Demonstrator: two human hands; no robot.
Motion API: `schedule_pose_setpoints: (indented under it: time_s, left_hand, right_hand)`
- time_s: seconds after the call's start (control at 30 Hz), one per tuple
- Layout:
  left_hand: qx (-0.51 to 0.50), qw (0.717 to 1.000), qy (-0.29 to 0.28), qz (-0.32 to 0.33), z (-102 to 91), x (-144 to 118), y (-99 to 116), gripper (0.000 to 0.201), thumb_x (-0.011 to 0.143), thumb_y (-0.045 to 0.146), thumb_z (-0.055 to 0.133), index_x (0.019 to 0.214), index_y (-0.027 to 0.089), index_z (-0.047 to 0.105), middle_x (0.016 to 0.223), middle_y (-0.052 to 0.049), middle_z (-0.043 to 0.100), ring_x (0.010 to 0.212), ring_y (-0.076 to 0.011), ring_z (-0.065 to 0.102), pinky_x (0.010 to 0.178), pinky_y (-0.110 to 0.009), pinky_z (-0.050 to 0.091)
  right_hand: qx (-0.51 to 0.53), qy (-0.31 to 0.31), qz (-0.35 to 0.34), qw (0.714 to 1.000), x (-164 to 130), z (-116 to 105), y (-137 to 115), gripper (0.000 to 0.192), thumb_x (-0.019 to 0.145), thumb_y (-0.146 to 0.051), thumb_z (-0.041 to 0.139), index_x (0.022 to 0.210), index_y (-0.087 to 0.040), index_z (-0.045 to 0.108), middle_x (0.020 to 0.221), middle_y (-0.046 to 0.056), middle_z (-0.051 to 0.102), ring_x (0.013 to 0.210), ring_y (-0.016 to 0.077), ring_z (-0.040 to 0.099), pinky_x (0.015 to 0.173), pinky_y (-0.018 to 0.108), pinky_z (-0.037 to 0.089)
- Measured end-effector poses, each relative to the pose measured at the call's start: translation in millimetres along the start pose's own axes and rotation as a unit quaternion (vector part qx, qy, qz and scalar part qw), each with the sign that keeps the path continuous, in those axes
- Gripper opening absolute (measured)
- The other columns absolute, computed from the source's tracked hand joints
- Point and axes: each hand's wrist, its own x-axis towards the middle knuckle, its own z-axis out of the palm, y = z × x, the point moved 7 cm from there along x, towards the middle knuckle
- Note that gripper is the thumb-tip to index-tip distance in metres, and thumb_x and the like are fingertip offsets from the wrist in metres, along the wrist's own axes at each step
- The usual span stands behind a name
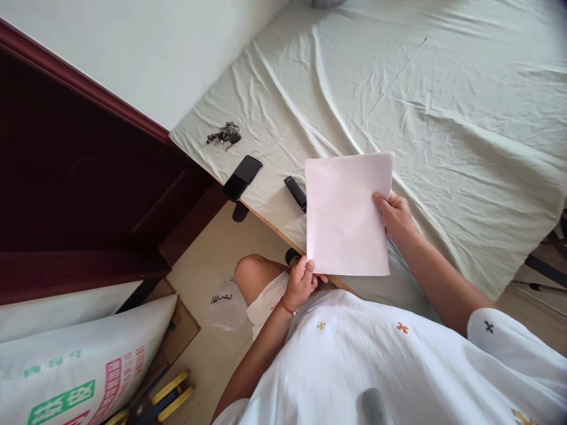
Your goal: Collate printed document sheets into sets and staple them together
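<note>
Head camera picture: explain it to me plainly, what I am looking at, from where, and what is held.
This single view comes from a camera worn on a person's head, looking down at their own two bare hands. The left hand pinches the lower left corner of a sheet of paper; the right hand grips its right edge. Both hold it over a surface covered by a wrinkled pale sheet. On that cloth lie a bunch of keys, a black phone at the edge, and a small black device beside the paper.
</note>
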Motion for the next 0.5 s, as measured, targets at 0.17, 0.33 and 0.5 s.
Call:
schedule_pose_setpoints:
  time_s: [0.17, 0.33, 0.5]
  left_hand:
    - [0.019, 0.998, -0.057, -0.025, -2.4, -7, -9, 0.061, 0.094, 0.078, 0.052, 0.098, 0.017, 0.061, 0.065, -0.006, 0.076, 0.039, -0.0076, 0.043, 0.04, -0.022, 0.032]
    - [0.041, 0.995, -0.084, -0.043, -2.8, -12, -17, 0.059, 0.092, 0.077, 0.055, 0.078, 0.02, 0.058, 0.064, -0.008, 0.077, 0.038, -0.0082, 0.041, 0.041, -0.023, 0.032]
    - [0.095, 0.989, -0.107, -0.027, -18.5, -11, -14, 0.053, 0.091, 0.071, 0.062, 0.075, 0.021, 0.066, 0.063, -0.006, 0.076, 0.041, -0.0106, 0.047, 0.043, -0.023, 0.035]
  right_hand:
    - [-0.003, -0.022, 0.006, 1.0, -2, 0, 1, 0.055, 0.066, -0.072, 0.09, 0.085, -0.022, 0.075, 0.078, 0.004, 0.078, 0.063, 0.0203, 0.073, 0.056, 0.03, 0.06]
    - [-0.001, -0.031, 0.025, 0.999, -3, 0, 1, 0.053, 0.065, -0.069, 0.092, 0.083, -0.023, 0.074, 0.074, 0.002, 0.077, 0.06, 0.0191, 0.072, 0.055, 0.029, 0.059]
    - [-0.005, -0.03, 0.047, 0.998, -3, -5, -2, 0.053, 0.063, -0.067, 0.093, 0.083, -0.022, 0.075, 0.074, 0.003, 0.077, 0.06, 0.0192, 0.071, 0.055, 0.029, 0.059]
